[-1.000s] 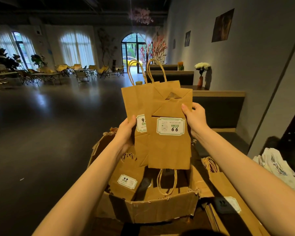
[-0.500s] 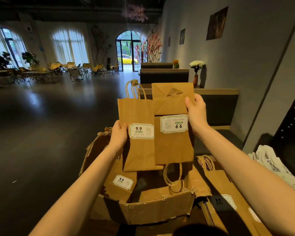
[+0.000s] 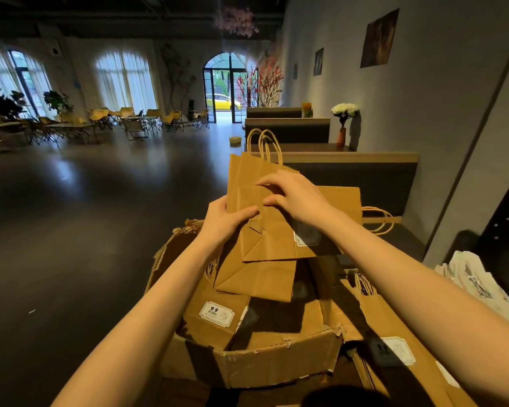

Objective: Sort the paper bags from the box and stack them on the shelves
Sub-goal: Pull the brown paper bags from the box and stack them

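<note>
A: What was the biggest thing in view?

B: The room: a dark glossy floor (image 3: 71, 230), arched windows (image 3: 124, 80) far left, folding chairs (image 3: 147, 121) in front of them, and a glass door (image 3: 222, 86) at the far end. A grey wall (image 3: 423, 113) ran along the right with pictures (image 3: 379, 38) on it.

A: And nearer?

B: A torn cardboard box (image 3: 247, 365) sat near, below the arms, its flaps ragged. Folded brown paper bags lay inside, one with a white "9.9" label (image 3: 217, 314) facing up. Just right of the box a stack of flat bags (image 3: 394, 348) lay with rope handles towards the far side. At the far right edge was a pile of white printed bags (image 3: 479, 286).

A: Where were the bags being sorted?

B: Held above the box. One bag (image 3: 259, 277) stood roughly upright with its handles (image 3: 263, 143) pointing up; a second bag (image 3: 329, 230) lay across its front, turned sideways, handles (image 3: 376, 220) sticking out right, a label on it in shadow.

A: The hands?

B: Close together on those bags. The left hand (image 3: 224, 223) gripped the left edge, thumb on the front. The right hand (image 3: 294, 198) rested on top with fingers curled over the paper; whether it pinched anything, I couldn't tell.

A: Anything small?

B: White flowers in a vase (image 3: 343, 124) on a tabletop (image 3: 306, 147) beyond the bags, by dark booth backs (image 3: 287, 129).
</note>
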Available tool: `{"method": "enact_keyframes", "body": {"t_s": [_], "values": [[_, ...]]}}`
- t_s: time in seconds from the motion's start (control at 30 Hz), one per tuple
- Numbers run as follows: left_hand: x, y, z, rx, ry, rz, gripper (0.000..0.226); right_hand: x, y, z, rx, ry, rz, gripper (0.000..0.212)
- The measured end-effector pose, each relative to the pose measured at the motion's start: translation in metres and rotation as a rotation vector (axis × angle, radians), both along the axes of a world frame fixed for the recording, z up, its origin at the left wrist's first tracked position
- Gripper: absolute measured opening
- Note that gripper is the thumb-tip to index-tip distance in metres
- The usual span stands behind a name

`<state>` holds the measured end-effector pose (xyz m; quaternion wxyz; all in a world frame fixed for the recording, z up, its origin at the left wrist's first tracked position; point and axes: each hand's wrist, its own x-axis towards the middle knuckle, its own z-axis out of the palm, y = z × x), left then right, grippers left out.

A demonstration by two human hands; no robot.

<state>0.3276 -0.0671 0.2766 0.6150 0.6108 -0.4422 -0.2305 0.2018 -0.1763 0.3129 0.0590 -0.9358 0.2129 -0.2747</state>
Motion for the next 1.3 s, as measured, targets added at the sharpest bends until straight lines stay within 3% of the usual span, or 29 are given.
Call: {"method": "enact_keyframes", "body": {"t_s": [0.1,0.17,0.2,0.27,0.33,0.4,0.47,0.53,0.57,0.73,0.8,0.93,1.07,1.17,1.3], "values": [[-0.002,0.001,-0.003,-0.064,-0.007,0.087,0.033,-0.003,0.002,-0.006,-0.028,-0.091,-0.047,0.039],[-0.002,0.000,-0.005,-0.117,0.034,0.174,0.040,-0.013,0.004,-0.010,0.079,-0.232,-0.071,0.025],[-0.002,-0.001,-0.006,-0.143,0.065,0.228,0.043,-0.018,0.005,-0.012,0.193,-0.294,-0.095,0.018],[-0.001,-0.003,-0.008,-0.182,0.161,0.324,0.047,-0.029,0.002,-0.016,0.527,-0.328,-0.196,0.027],[-0.002,-0.006,-0.009,-0.200,0.288,0.370,0.048,-0.038,-0.002,-0.023,0.908,-0.223,-0.301,0.033],[-0.004,-0.009,-0.012,-0.215,0.415,0.355,0.047,-0.043,-0.002,-0.032,1.116,-0.100,-0.338,0.044],[-0.005,-0.012,-0.014,-0.213,0.503,0.322,0.047,-0.040,-0.002,-0.041,1.279,-0.216,-0.289,0.048],[-0.008,-0.015,-0.016,-0.214,0.547,0.285,0.044,-0.036,0.003,-0.044,1.393,-0.462,-0.204,0.028],[-0.009,-0.016,-0.016,-0.212,0.562,0.278,0.042,-0.034,0.005,-0.043,1.403,-0.543,-0.183,0.017],[-0.004,-0.017,-0.018,-0.130,0.654,0.271,0.036,-0.032,0.000,-0.038,1.392,-0.865,-0.194,0.008],[0.000,-0.016,-0.018,-0.089,0.697,0.246,0.031,-0.035,-0.006,-0.034,1.349,-0.905,-0.206,0.019],[0.006,-0.013,-0.014,0.024,0.681,0.184,0.028,-0.041,-0.008,-0.031,1.248,-0.679,-0.119,0.029],[0.007,-0.015,-0.017,0.117,0.462,0.206,0.022,-0.038,0.003,-0.032,1.246,-0.400,-0.111,0.030],[0.006,-0.017,-0.021,0.095,0.356,0.236,0.022,-0.036,0.010,-0.036,1.407,-0.390,-0.064,0.037],[0.004,-0.014,-0.027,0.025,0.255,0.175,0.022,-0.031,0.009,-0.048,1.406,-0.415,-0.021,0.049]]}}
